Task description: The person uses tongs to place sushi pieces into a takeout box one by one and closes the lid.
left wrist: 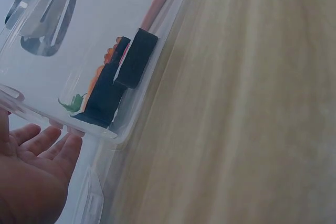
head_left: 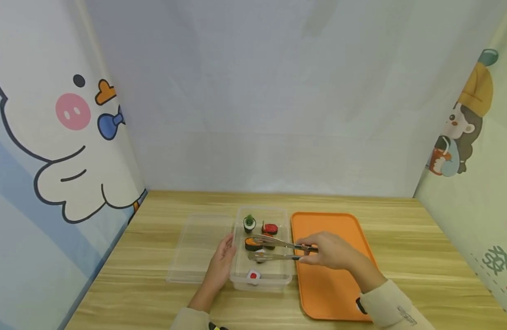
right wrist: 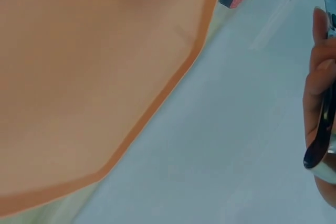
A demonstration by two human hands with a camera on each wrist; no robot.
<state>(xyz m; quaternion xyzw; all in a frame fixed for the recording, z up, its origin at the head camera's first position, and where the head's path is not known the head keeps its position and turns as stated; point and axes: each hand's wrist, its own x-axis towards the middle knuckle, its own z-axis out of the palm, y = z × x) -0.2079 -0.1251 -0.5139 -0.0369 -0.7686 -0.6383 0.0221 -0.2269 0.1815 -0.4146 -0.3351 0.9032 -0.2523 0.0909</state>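
A clear plastic box (head_left: 262, 279) stands mid-table with several toy sushi pieces inside. Among them are a green-topped roll (head_left: 249, 224), a red-topped piece (head_left: 270, 228), an orange-topped piece (head_left: 252, 244) and a white roll with a red centre (head_left: 253, 276). My right hand (head_left: 329, 250) grips metal tongs (head_left: 275, 241) by their dark handles. The tongs' parted tips hang over the box, near the orange-topped piece; whether they touch anything I cannot tell. With its fingers extended, my left hand (head_left: 221, 262) touches the box's left side, as the left wrist view shows at the rim (left wrist: 37, 116).
Right of the box lies an orange tray (head_left: 325, 298), under my right forearm. A clear flat lid (head_left: 197, 247) rests on the wooden table (head_left: 133, 279) to the left. Behind the table hangs a pale backdrop (head_left: 269, 114), with cartoon-printed cloth on both sides.
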